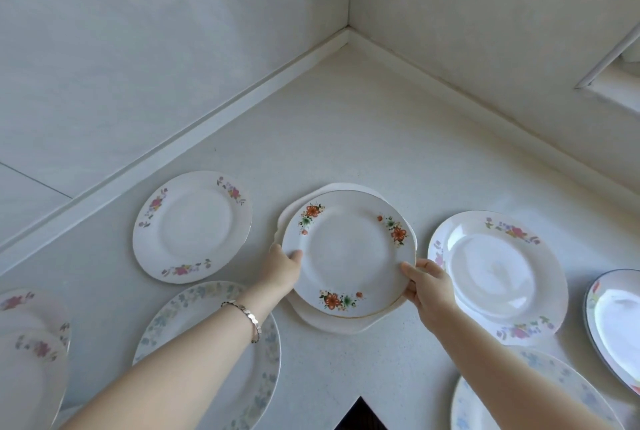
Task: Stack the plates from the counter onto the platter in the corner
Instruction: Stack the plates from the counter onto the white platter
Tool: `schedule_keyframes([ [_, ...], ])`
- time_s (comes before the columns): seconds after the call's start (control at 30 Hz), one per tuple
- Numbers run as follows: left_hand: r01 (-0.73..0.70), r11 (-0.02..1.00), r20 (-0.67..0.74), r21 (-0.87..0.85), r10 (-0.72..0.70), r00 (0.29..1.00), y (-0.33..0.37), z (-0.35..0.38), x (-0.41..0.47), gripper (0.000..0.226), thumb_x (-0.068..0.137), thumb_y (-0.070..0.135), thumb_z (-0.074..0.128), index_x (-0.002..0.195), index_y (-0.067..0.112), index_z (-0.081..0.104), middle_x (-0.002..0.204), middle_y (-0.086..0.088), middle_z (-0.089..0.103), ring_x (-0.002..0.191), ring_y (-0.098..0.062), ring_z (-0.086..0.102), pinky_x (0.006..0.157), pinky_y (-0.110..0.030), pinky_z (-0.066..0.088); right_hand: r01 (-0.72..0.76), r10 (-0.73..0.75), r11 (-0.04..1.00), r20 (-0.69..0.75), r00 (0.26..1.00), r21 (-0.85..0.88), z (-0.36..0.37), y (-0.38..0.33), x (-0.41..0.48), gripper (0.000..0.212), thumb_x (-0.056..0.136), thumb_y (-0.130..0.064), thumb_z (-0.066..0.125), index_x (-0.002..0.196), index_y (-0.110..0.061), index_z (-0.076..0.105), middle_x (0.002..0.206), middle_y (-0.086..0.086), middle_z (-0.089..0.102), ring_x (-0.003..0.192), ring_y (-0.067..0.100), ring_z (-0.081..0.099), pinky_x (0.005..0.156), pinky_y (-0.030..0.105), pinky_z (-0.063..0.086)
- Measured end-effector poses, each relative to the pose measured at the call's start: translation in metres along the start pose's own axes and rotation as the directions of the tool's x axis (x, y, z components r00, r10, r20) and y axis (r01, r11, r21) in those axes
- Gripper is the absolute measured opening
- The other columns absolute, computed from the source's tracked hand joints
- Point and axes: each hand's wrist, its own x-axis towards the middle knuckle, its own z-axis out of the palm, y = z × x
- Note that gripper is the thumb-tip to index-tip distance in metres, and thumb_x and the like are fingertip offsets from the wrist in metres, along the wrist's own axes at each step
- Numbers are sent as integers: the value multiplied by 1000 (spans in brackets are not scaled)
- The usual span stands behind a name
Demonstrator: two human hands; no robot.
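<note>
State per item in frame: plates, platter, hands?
Orange-flower plate: over platter, gripped both sides.
Platter: flat on counter, mostly covered.
Left hand: grips plate's left rim.
Right hand: grips plate's right rim.
Left pink-flower plate: flat on counter, untouched.
Right pink-flower plate: flat on counter, untouched.

Head view: I can read no text, label, brand, number or sign on any surface; the orange-flowered plate [349, 253] carries painted blossoms only, without lettering
</note>
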Motion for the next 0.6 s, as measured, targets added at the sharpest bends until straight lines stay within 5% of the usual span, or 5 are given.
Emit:
schedule_keyframes([
  [0.1,-9,994,-18,109,11,1000,-2,-3,6,50,94,38,41,128,1,43,108,-16,64,77,-31,62,70,-36,54,-5,5,999,0,1000,-53,2,-1,7,13,87,-3,58,76,-9,53,78,13,59,67,24,57,72,36,52],
  [0.23,-42,977,-37,211,51,998,-3,-1,4,44,91,42,44,112,5,50,94,-14,68,81,-31,68,76,-39,57,65,-83,953,-49,995,-296,0,-4,14,11,85,-9,60,76,-12,54,77,10,61,75,31,61,82,48,54],
  [0.4,-53,961,-45,272,67,997,-2,0,5,40,92,40,43,112,6,48,73,-3,55,75,-27,60,68,-33,50,155,-220,605,24,975,-781,0,-16,12,21,85,-28,52,71,-13,50,67,10,66,69,27,63,69,33,50],
  [0.5,-62,954,-51,292,80,995,-3,1,8,29,93,36,43,102,9,44,63,1,44,69,-25,52,64,-32,45,171,-227,400,83,970,-901,-3,-19,14,27,88,-36,46,69,-17,45,72,5,58,78,28,58,65,30,42],
  [0.6,-61,944,-72,325,89,993,-4,2,11,32,93,38,42,105,8,47,62,0,46,66,-25,54,67,-33,51,163,-205,331,98,974,-930,-7,-20,16,27,88,-39,44,74,-16,46,76,5,54,78,26,55,68,31,42],
])
